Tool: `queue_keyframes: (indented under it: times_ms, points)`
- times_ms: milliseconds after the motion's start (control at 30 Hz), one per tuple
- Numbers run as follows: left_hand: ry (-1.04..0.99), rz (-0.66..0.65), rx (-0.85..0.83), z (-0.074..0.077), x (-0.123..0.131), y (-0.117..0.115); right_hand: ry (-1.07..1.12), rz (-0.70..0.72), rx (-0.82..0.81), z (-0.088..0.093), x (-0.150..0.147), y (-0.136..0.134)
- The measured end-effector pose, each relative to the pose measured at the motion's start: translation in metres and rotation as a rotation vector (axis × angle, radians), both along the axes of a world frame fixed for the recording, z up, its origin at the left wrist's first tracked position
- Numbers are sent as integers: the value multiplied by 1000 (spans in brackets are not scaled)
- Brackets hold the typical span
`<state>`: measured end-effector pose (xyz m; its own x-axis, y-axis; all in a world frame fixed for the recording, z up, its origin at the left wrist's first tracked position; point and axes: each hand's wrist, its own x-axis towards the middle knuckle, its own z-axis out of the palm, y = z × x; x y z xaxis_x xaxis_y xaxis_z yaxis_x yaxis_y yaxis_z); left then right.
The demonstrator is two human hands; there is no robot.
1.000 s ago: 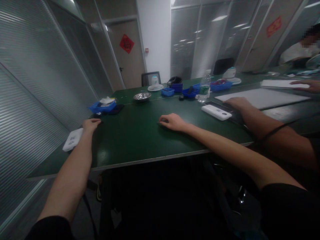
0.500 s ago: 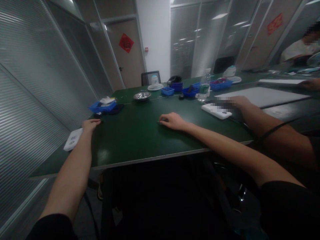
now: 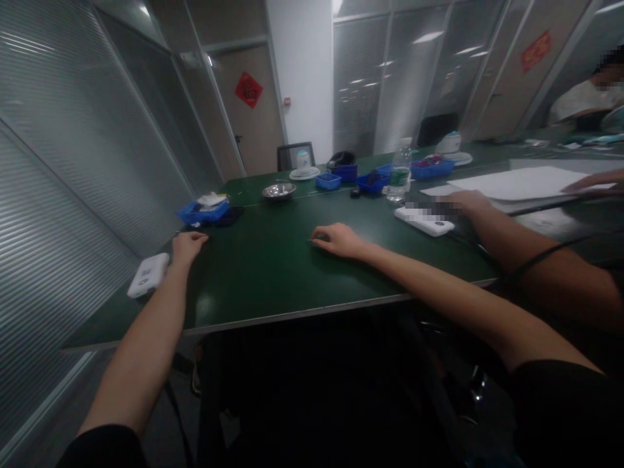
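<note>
My left hand (image 3: 189,247) is over the left side of the green table (image 3: 253,273), its thumb and fingertips pinched together. What they hold, if anything, is too small to make out. Beside that wrist lies a white device with dark round marks (image 3: 149,274). My right hand (image 3: 337,239) rests on the table near the middle, fingers curled closed. A thin, short, metallic-looking tip (image 3: 311,241) sticks out from its fingertips; the rest is hidden in the hand.
Beyond my left hand stands a blue tray (image 3: 203,211) with papers in it. A steel bowl (image 3: 279,190), several blue bins and a water bottle (image 3: 400,170) stand farther back. At right, a co-worker's hands touch white sheets (image 3: 517,182), near another white device (image 3: 424,221).
My left hand has shifted slightly to the right, still pinched. My right hand stays in nearly the same place. The co-worker's white sheets on the right have moved.
</note>
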<state>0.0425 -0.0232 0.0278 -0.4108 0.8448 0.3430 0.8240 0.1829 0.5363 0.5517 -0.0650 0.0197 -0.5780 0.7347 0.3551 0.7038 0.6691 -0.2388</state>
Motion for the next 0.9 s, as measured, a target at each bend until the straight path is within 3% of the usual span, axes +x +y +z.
queue_keyframes:
  times_ms: [100, 167, 267, 367, 500, 900]
  points:
    - [-36, -238, 56, 3, 42, 3, 29, 21, 4, -1, -2, -2]
    - [-105, -499, 70, 4, 82, 2, 33, 32, 12, -1, -4, -4]
    - [-199, -895, -51, -1, 142, -7, 25, 40, 37, -1, -8, -9]
    - [-242, -1120, -167, -8, 184, -20, 35, 35, 63, 1, -10, -15]
    - [-249, -1199, -185, -11, 203, -32, 61, 53, 85, 2, -11, -19]
    - [-110, -1139, -122, -13, 201, -33, 85, 96, 84, 1, -11, -19]
